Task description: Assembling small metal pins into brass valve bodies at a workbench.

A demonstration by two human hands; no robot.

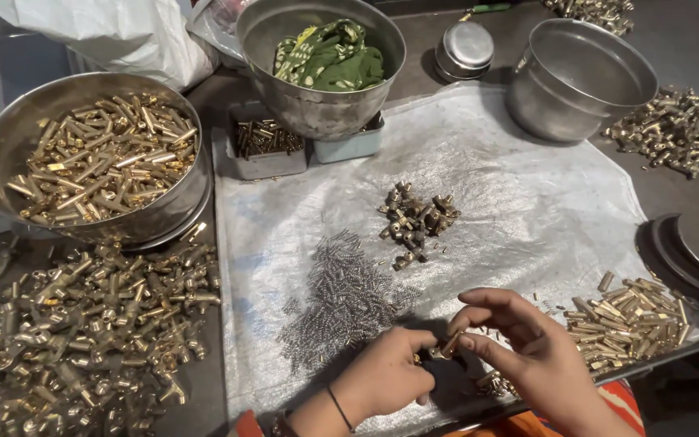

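Nearest to me, both hands meet at the near edge of the white woven sheet (527,194). My left hand (386,376) is curled narrow, thumb and forefinger pinched on a small brass fitting (438,354), and my right hand (519,344) arches over it, its fingertips closing on the same piece from the right while the other fingers stay lifted. I judge that holding it from both sides steadies so small a part, though how the two halves sit together is too small to tell.

Just beyond my left hand lies a grey spread of small steel springs (341,295), close enough to pick from without stretching. To the right of my right hand is a heap of short brass tubes (629,316), likewise within easy reach. Farther out, mid-sheet, sits a little cluster of darker brass bits (414,218).

Off the sheet on the left, a loose heap of brass fittings (82,332) covers the dark table, and behind it a wide steel bowl (10,129) holds more brass rods. At the far side stand a steel bowl with a green cloth (329,57) in it and an empty steel pot (576,77), kept well apart from my working spot.
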